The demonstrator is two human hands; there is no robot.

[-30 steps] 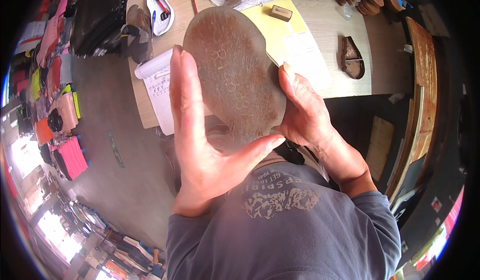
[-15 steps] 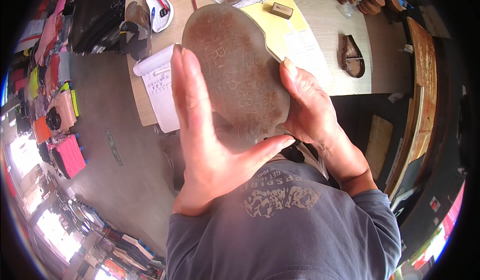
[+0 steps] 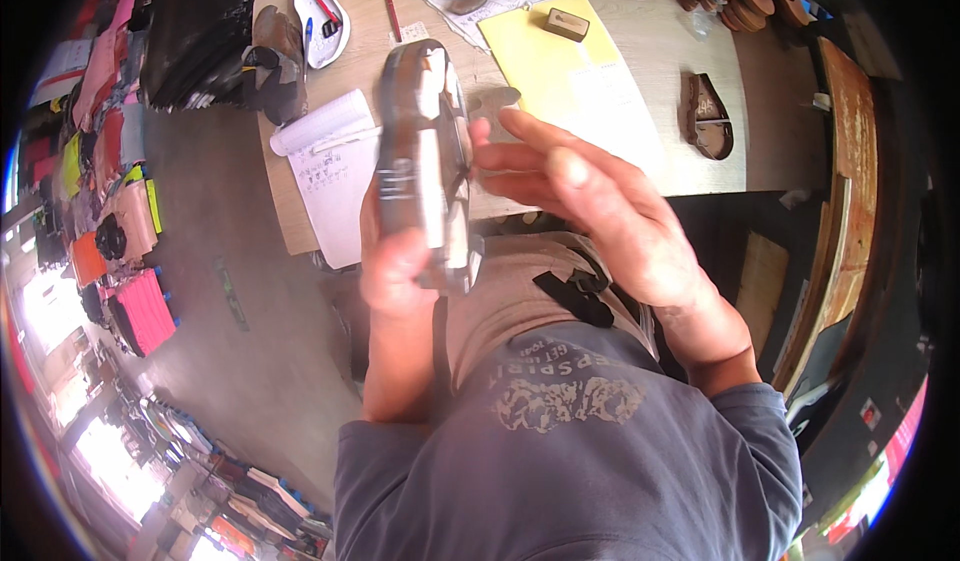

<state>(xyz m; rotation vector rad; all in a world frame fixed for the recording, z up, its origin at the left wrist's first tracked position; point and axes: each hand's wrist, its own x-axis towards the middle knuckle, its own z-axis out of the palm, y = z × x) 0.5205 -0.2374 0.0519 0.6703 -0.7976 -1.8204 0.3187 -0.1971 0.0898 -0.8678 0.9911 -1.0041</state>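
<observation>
A metal cutting die [image 3: 428, 161] with a rusty brown band is held up on its edge over my lap, in front of the table. My left hand [image 3: 395, 271] is closed round its lower left side, with the thumb at the near end and the other fingers mostly hidden. To the right of the die, my right hand [image 3: 610, 201] stands with fingers stretched toward it and spread apart. Its fingertips are at the die's right side; whether they touch cannot be made out. The die is somewhat blurred.
On the table [image 3: 690, 41] lie a notepad [image 3: 335, 196], a white tray [image 3: 340, 41] with pens, a red pencil [image 3: 391, 11], a yellow folder [image 3: 510, 46] with a small block [image 3: 567, 25], and a smaller cutting die [image 3: 708, 121]. Wooden boards [image 3: 845, 161] stand at right.
The die has turned from its broad rusty face to edge-on and shifted left. My left hand has gone from spread in front of it to gripping it; my right hand has let go.
</observation>
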